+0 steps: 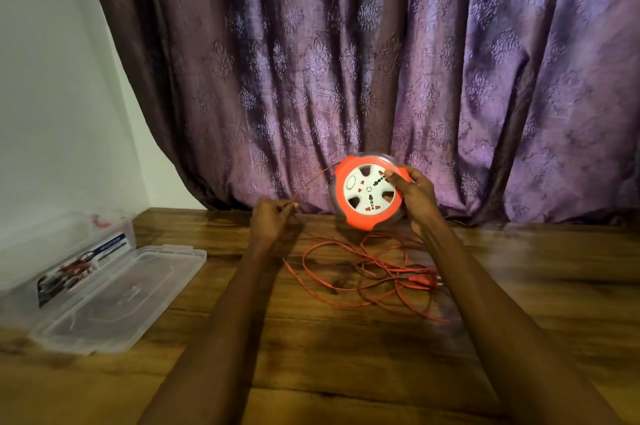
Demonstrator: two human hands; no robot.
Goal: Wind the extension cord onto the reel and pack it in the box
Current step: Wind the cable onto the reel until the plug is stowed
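Observation:
My right hand (pixel 414 197) grips the round orange reel (pixel 370 194) by its right rim and holds it upright above the wooden table (pixel 311 355), its white socket face toward me. My left hand (pixel 272 218) pinches the thin orange cord (pixel 363 272) just left of the reel, and a taut stretch runs from my fingers up to the reel's top left. The rest of the cord lies in loose tangled loops on the table below the reel. Its plug end is blurred among the loops at the right.
A clear plastic box (pixel 69 251) with a printed label stands at the left table edge against the white wall. Its clear lid (pixel 117 300) lies flat beside it. A purple patterned curtain (pixel 346 60) hangs behind the table.

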